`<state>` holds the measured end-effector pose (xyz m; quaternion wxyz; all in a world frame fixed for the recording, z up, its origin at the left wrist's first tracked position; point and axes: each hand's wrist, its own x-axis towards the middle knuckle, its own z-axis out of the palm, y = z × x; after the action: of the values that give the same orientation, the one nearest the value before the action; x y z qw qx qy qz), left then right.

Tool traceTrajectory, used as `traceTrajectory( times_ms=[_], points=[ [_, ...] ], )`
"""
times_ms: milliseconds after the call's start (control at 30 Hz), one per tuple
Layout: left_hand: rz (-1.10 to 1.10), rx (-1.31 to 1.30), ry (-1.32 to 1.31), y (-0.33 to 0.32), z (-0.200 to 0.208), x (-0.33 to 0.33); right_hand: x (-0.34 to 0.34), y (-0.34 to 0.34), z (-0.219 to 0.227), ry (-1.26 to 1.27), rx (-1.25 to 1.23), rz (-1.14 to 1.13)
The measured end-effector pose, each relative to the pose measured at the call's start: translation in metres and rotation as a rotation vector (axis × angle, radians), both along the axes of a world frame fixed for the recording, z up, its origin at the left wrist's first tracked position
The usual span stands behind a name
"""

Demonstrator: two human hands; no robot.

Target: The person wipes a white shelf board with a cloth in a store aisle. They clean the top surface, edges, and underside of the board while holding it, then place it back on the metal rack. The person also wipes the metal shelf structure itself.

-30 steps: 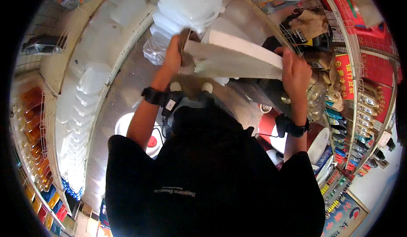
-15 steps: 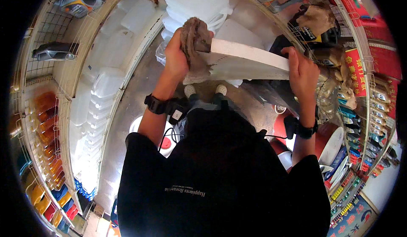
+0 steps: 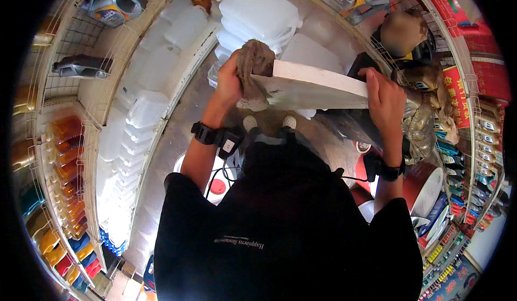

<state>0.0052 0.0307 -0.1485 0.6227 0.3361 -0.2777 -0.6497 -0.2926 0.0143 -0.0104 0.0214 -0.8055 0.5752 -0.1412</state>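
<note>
A white board (image 3: pixel 318 77), probably a shelf panel with a thick pale edge, is held up in front of me between both hands. A crumpled grey-brown cloth (image 3: pixel 256 64) wraps over its left end. Behind that cloth my left hand (image 3: pixel 228 83) is closed, pressing the fabric to the board; its fingertips are hidden. At the opposite end my right hand (image 3: pixel 385 97) grips the board's corner, with the thumb along the top edge. Dark marks show on the board's face next to the cloth.
Translucent jugs (image 3: pixel 145 110) line the left shelf, and more white jugs (image 3: pixel 258 10) are stacked ahead. Amber bottles (image 3: pixel 67 166) stand farther left. At right are shelves of bottles, a crumpled plastic bag (image 3: pixel 417 120) and red-and-white drums (image 3: pixel 425 190). A white bucket (image 3: pixel 216 187) stands by my left side.
The board's left end has come slightly lower in view, so it lies more level. My left hand and the cloth have shifted with it. Both hands keep their hold; the whole view has shifted slightly.
</note>
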Motion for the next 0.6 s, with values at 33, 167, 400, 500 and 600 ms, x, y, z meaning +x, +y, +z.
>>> traceTrajectory(
  times_ms=[33, 167, 400, 500, 600],
  points=[
    [0.015, 0.024, 0.026, 0.000, 0.007, 0.000, 0.000, -0.001, 0.000, 0.009, 0.023, -0.009],
    [0.163, -0.092, 0.169, -0.002, 0.007, 0.007, 0.002, -0.003, 0.001, 0.007, 0.032, -0.017],
    [0.298, -0.205, -0.502, 0.025, 0.056, 0.031, 0.007, -0.009, 0.003, -0.015, -0.002, 0.006],
    [0.299, -0.414, -1.111, 0.028, 0.094, 0.007, 0.007, -0.011, -0.001, -0.021, -0.014, 0.004],
    [0.115, -0.796, -1.416, 0.020, 0.108, -0.016, 0.009, -0.010, 0.002, -0.051, -0.021, 0.031]
  ],
)
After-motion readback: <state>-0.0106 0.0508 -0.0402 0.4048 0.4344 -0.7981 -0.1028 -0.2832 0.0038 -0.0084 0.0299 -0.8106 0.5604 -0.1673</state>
